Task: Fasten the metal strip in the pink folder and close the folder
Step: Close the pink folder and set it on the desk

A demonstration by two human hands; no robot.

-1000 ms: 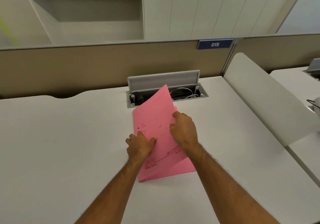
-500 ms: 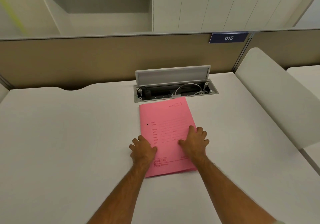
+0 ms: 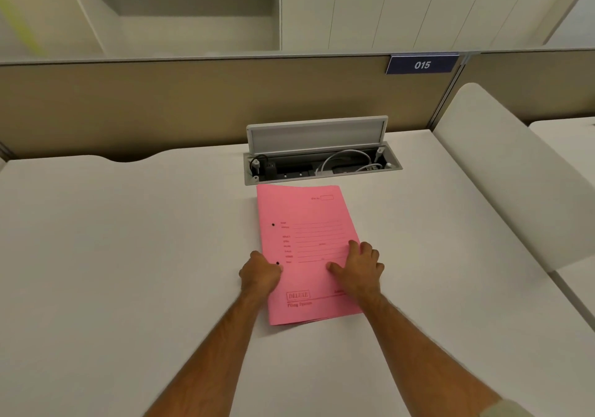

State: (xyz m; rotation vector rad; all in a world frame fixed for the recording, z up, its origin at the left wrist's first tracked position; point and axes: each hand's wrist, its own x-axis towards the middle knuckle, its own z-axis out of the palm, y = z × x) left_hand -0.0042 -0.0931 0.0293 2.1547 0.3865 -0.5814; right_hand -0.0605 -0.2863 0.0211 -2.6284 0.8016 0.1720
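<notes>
The pink folder lies closed and flat on the white desk, printed front cover up, with two punch holes along its left edge. The metal strip is hidden inside. My left hand rests on the folder's left edge by the lower hole, fingers curled. My right hand lies palm down on the cover's right side, fingers spread, pressing it flat.
An open cable box with its lid up and white cables inside sits just behind the folder. A beige partition with a "015" tag runs along the back. A white side panel rises at the right.
One second ago the front cover was still raised under both hands. It has come down flat, and my hands have slid onto the closed cover's left edge and right side.
</notes>
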